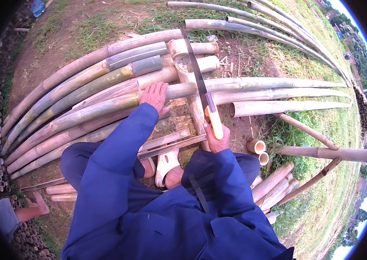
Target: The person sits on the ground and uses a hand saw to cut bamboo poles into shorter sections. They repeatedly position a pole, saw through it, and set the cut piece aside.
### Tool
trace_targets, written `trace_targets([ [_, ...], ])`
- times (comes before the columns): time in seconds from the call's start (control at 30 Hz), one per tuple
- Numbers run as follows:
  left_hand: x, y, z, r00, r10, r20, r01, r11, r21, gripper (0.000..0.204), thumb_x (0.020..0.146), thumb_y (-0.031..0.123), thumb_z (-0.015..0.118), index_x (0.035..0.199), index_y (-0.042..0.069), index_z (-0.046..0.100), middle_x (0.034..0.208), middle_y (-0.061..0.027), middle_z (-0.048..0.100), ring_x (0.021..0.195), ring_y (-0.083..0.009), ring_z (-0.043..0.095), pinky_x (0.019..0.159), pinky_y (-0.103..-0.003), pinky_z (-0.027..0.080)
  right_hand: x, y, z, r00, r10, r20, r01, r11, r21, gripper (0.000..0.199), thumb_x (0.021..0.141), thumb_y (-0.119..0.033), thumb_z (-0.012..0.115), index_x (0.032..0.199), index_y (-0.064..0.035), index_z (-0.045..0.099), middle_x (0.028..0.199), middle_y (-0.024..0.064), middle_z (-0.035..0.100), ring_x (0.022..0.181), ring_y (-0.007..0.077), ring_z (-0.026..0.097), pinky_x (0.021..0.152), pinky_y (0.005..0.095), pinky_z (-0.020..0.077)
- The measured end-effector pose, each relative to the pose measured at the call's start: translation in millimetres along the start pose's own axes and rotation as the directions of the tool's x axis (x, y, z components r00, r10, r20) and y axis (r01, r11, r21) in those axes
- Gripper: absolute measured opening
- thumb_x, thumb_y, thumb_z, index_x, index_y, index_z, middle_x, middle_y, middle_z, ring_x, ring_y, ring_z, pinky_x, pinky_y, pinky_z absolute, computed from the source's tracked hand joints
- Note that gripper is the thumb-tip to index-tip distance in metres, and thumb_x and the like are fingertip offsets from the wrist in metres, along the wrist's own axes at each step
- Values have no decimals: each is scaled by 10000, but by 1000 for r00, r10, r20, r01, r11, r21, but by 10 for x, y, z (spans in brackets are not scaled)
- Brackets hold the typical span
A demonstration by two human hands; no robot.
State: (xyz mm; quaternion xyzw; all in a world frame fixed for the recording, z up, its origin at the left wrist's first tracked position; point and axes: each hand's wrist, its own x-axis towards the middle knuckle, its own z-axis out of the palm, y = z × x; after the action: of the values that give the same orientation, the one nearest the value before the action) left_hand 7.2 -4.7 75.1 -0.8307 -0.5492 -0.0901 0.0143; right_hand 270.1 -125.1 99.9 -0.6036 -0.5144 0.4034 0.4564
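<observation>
Bamboo poles (stacked), dirt ground, grass

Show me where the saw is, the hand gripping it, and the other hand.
saw [195, 69], head view, middle of the blade
right hand [216, 141], head view, back of the hand at the orange handle
left hand [154, 96], head view, back of the hand, on bamboo

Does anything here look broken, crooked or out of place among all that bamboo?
Nothing looks damaged. The left hand presses on a long bamboo pole lying across a short support log, while the right hand grips an orange-handled saw. Two short cut-off bamboo rings lie loose on the dirt beside it.
</observation>
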Motion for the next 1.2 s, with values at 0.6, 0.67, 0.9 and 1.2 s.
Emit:
trace_targets([
  [0.6, 587, 270, 325, 971, -133, 199, 127, 991, 40, 556, 710, 310, 865, 1119, 88, 562, 1061, -150, 685, 1019, -354, 698, 892, -441, 572, -1428, -386, -611, 996, 79, 49, -68, 978, -197, 272, 890, -27, 740, 1158, 18, 720, 923, 181, 761, 854, 286, 774, 765, 328, 572],
  [0.67, 629, 330, 251, 963, -143, 229, 136, 990, 46, 571, 713, 314, 868, 1131, 89, 552, 1073, -153, 684, 1023, -354, 698, 897, -440, 572, -1658, -568, -717, 989, 140, 56, -126, 969, -213, 291, 883, -13, 740, 1172, 17, 724, 1007, 200, 765, 923, 293, 776, 810, 331, 578],
  [0.9, 713, 362, 179, 952, -137, 275, 133, 991, 33, 601, 725, 376, 877, 1123, 63, 553, 1052, -161, 696, 1016, -347, 705, 920, -432, 558, -146, -171, -63, 997, 41, -63, -38, 999, 39, 155, 938, -91, 742, 881, 31, 664, 656, 9, 565, 609, 60, 459, 549, 284, 414],
  [1.2, 640, 331, 223, 957, -135, 258, 129, 991, 39, 608, 717, 374, 881, 1129, 62, 560, 1052, -167, 711, 1006, -351, 712, 917, -434, 563, -1664, -562, -676, 994, 111, -13, -111, 979, -169, 236, 900, -34, 736, 1129, 21, 721, 789, 103, 719, 707, 153, 698, 662, 280, 524],
])
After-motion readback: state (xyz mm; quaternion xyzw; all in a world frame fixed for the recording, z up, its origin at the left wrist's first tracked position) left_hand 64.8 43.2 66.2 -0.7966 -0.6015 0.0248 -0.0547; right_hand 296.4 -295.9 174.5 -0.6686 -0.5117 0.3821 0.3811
